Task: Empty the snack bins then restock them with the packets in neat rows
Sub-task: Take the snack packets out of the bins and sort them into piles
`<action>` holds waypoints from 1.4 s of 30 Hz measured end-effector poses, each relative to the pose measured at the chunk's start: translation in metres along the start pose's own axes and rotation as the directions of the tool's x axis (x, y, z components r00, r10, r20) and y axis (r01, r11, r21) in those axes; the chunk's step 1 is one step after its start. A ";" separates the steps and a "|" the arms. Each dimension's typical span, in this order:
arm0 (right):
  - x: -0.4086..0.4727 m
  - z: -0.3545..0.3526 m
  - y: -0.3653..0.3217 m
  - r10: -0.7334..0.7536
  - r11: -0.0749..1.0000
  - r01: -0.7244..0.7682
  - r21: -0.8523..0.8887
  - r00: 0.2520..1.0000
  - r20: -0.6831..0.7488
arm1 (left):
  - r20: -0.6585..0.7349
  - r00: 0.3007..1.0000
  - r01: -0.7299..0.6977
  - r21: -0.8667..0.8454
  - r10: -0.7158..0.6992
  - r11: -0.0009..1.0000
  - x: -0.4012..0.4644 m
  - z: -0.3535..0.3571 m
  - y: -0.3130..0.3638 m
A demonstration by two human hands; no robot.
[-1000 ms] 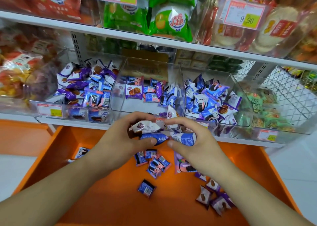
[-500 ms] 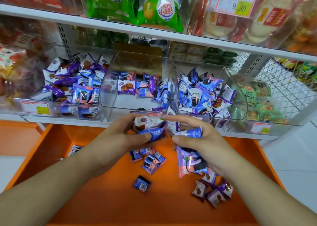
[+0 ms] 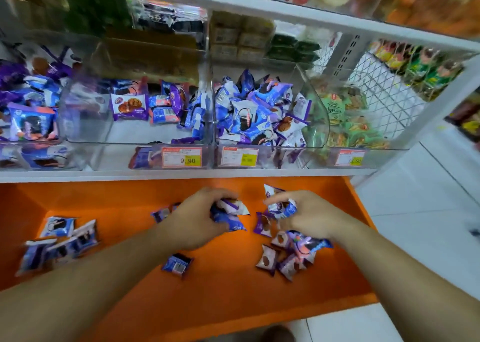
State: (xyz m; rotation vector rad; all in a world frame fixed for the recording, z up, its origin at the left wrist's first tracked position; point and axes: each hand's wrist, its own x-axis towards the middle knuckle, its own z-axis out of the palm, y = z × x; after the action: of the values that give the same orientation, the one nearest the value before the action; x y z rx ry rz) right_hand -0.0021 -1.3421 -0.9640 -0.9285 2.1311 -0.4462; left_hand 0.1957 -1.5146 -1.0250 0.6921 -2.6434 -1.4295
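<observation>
Both hands are dropping from the bins: left hand (image 3: 200,218) and right hand (image 3: 309,215) each clutching packets (image 3: 230,213) over the orange tray (image 3: 220,289).

Low in the frame, blue and white packets (image 3: 230,215) are gripped in the left hand (image 3: 197,218), and more packets (image 3: 281,206) are held in the right hand (image 3: 309,215), above an orange tray (image 3: 220,289). Clear bins (image 3: 161,123) of packets are seen across the middle.
</observation>
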 end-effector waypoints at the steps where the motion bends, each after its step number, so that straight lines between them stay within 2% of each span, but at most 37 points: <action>1: 0.004 -0.002 0.010 0.016 1.000 -0.016 -0.015 1.000 -0.010 | 0.016 1.000 -0.015 0.021 0.015 1.000 0.013 0.016 0.000; 5: 0.012 -0.016 0.037 0.016 0.999 -0.013 0.045 0.997 -0.073 | 0.085 0.996 -0.035 -0.054 0.040 0.998 0.059 0.069 0.005; 9: 0.014 -0.029 0.036 0.042 0.993 -0.036 0.109 0.998 -0.056 | 0.076 0.997 -0.018 -0.105 0.026 0.994 0.066 0.079 0.008; 11: 0.014 -0.028 0.027 0.061 0.966 -0.050 0.254 0.998 -0.034 | 0.061 0.998 -0.027 -0.108 0.034 0.994 0.053 0.067 0.007; 14: 0.011 -0.018 0.005 0.062 0.826 -0.075 0.559 0.997 0.043 | 0.008 1.000 -0.023 -0.097 0.024 0.995 0.018 0.037 0.001; 17: 0.011 -0.001 -0.017 0.016 0.737 -0.069 0.672 0.996 0.085 | -0.042 0.999 -0.010 -0.085 0.006 0.996 -0.022 0.004 -0.007; 21: 0.012 0.026 -0.045 -0.072 0.793 -0.041 0.608 0.985 0.159 | -0.118 0.993 0.009 -0.025 -0.012 1.000 -0.066 -0.041 -0.022; 27: 0.025 0.082 -0.097 -0.126 0.939 0.056 0.338 0.974 0.189 | -0.208 0.978 0.048 0.094 -0.027 0.994 -0.119 -0.106 -0.053; 35: 0.036 0.157 -0.179 -0.181 0.957 0.130 0.258 0.966 0.187 | -0.288 0.940 0.200 0.026 -0.184 0.979 -0.157 -0.157 -0.106; 38: 0.042 0.161 -0.185 -0.171 0.971 0.140 0.193 0.973 0.156 | -0.294 0.931 0.238 0.034 -0.218 0.971 -0.153 -0.155 -0.123; 42: 0.049 0.148 -0.169 -0.135 0.964 0.097 0.247 0.980 0.145 | -0.249 0.940 0.227 -0.050 -0.232 0.973 -0.122 -0.124 -0.141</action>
State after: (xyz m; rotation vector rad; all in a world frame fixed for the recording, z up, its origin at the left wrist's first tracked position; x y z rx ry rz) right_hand 0.1678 -1.4947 -0.9902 -0.9205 1.8366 -0.6503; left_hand 0.3880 -1.6277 -1.0485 1.1314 -2.4117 -1.3114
